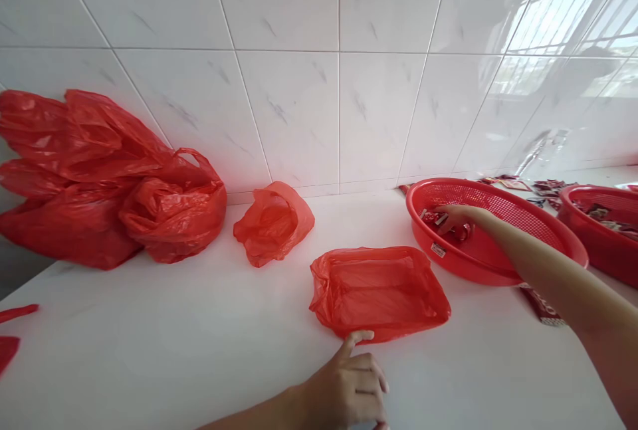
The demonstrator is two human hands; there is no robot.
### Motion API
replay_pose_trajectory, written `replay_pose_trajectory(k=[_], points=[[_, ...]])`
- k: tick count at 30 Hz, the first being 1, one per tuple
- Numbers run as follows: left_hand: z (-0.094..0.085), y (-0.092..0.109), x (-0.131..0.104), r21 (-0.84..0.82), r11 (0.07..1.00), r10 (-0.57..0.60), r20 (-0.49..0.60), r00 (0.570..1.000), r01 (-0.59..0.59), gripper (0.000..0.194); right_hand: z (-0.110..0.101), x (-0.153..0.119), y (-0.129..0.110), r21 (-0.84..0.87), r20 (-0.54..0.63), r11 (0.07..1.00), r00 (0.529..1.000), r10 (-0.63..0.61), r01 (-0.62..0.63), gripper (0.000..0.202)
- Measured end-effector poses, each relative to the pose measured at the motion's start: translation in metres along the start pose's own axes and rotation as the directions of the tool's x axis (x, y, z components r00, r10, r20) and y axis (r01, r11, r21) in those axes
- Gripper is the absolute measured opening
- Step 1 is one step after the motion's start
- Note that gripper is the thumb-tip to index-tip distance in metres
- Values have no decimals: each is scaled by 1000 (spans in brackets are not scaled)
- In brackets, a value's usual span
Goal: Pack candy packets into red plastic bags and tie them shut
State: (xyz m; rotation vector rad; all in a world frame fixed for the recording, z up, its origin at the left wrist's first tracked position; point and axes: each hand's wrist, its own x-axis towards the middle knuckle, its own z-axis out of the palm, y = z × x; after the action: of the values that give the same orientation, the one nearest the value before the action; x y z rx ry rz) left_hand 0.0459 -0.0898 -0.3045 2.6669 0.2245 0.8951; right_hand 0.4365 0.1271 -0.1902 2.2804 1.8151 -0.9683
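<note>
1. White marbled wall tiles [289,4] stand behind a white counter [164,337]; a bright barred window reflection [553,18] shows at upper right.
2. Left hand [351,387]: at the near edge of the counter, loosely relaxed. Uppermost digit extended, its tip at the near rim of the opened red bag [381,300] and apparently touching it. Remaining fingers half bent, with slight gaps between them; palm side mostly hidden.
3. Opened red bag: spread into a rectangular, tray-like shape, mouth upward, left end bunched. Position: middle of the counter, just left of the near basket.
4. Right hand [456,216]: reached down inside the near red basket [473,269], at its left end. Fingers bent, in contact with small red-and-white packets [428,216]. Cannot tell whether the fingers have closed around any packet or only rest among them.
5. Near red basket: oval, perforated inner wall, pale label [438,250] on the outside. Right forearm crosses over its near rim.
6. Dark red packet [543,307]: on the counter beside the basket's near side, partly under the forearm.
7. Second red basket [598,237]: at the right edge, small packages inside.
8. Small crumpled red bag [276,224]: near the wall, left of the opened one.
9. Bulging red bags [174,211]: clustered at far left.
</note>
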Motion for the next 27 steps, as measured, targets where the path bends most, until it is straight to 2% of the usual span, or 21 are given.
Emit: replay_pose_trajectory(k=[4,8,12,16,21,23,27], points=[[0,0,0,-2,1000,12,-25,1000,-12,21,2,7,1,-27,-75,999,997,-30,29,84],[2,-2,0,-2,1000,14,-26,1000,-14,21,0,9,-3,-57,-169,995,982,-89,81,46],[0,-1,0,5,1000,7,-15,1000,-7,21,-4,2,-6,-53,-172,992,978,-118,111,18],[-1,-1,1,25,1000,-19,37,999,18,20,-4,-4,-8,-31,-169,990,976,-139,136,14],[2,-2,1,12,1000,-14,1,1000,14,23,-1,0,-9,-80,-218,992,970,-109,94,15],[3,-2,0,10,1000,-21,2,1000,21,23,2,0,-9,-96,-190,992,977,-98,81,13],[5,-3,-2,14,999,-43,73,996,42,22,7,-2,-12,-85,-109,991,988,-114,105,13]])
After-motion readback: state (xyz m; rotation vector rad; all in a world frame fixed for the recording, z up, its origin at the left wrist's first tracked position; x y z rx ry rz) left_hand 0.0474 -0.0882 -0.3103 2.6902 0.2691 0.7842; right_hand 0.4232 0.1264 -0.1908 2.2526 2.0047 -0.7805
